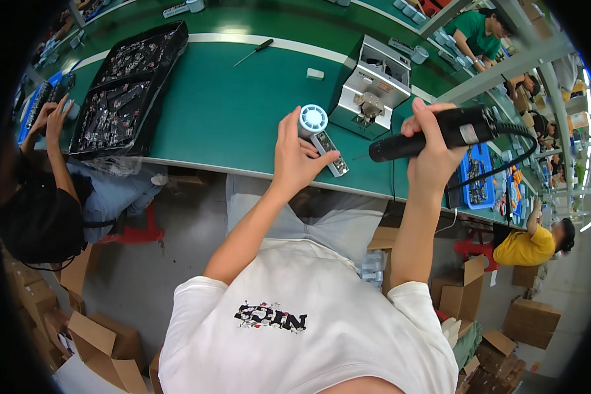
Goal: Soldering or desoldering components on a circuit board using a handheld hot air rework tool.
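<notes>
White cloth shirt [322, 292], left hand [294, 157] clasping round-headed device [314, 121], right hand [435, 141] clenching cylindrical screwdriver [465, 126]

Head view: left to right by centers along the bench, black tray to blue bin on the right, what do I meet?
Black tray → screwdriver → light-blue device → grey machine → right hand → blue bin.

Green bench [230, 111] with tray [159, 85], screwdriver [260, 48], machine [373, 84]
</notes>
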